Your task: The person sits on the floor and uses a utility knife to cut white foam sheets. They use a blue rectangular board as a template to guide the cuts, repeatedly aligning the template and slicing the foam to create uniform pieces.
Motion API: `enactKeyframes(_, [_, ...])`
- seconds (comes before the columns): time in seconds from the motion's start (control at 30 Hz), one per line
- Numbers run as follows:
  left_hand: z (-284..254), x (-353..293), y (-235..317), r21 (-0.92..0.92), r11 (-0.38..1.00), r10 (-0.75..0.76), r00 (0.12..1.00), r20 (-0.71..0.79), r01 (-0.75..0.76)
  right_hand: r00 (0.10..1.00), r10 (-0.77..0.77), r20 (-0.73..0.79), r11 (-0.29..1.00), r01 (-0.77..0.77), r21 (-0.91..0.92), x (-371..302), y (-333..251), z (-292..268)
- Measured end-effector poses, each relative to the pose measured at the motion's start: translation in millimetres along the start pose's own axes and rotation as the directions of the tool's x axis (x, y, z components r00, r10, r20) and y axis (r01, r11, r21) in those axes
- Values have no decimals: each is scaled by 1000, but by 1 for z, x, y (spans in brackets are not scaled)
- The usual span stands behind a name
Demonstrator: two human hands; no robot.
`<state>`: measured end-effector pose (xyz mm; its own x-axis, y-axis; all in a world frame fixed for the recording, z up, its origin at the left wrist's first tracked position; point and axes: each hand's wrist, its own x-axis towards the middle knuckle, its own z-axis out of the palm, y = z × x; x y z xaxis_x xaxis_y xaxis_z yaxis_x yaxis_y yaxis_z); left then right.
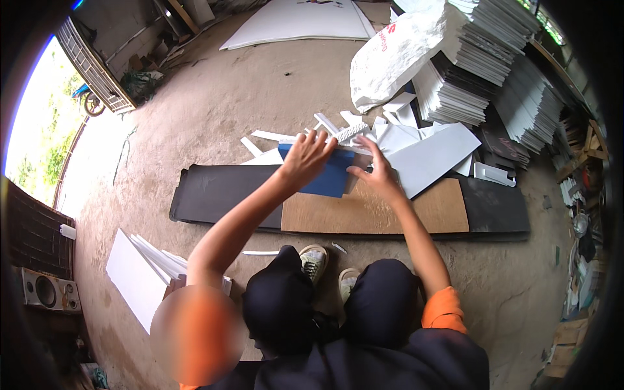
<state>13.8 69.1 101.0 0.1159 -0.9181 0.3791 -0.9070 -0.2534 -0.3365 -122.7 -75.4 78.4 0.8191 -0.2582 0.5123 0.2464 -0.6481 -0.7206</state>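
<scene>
A blue flat panel (328, 175) is held tilted over the wooden board, with a white strip along its top edge. My left hand (309, 156) is closed over that top edge, its fingers bent across it and its thumb hidden. At the panel's right side is my right hand (377, 170), thumb and fingers apart; its fingertips are near the end of the white strip. Behind my hands is a ridged white piece (351, 132). Below lies the brown wooden board (390, 216), on top of a long black slab (221, 188).
White offcuts (265, 156) and a large white sheet (432, 159) lie behind the slab. Tall stacks of white sheets (448, 91) and a white sack (396, 58) stand at the far right. More white panels (140, 276) lean near my left. A speaker (49, 290) sits far left.
</scene>
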Motion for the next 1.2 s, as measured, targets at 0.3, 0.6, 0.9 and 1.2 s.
enactKeyframes(0.3, [17,-11,25,-131,985,-107,994,34,110,993,20,-118,999,-23,-23,-10,24,20])
enactKeyframes(0.6, [95,-103,4,-880,407,-579,814,-42,244,980,184,-82,971,-168,169,1,22,20])
enactKeyframes(0.9, [117,-84,51,-965,-167,-621,740,261,200,860,484,160,817,-510,271,70,84,-13])
enactKeyframes(1.2, [208,-110,83,-564,-484,-551,267,791,669,787,609,104,788,-615,40,-65,190,110])
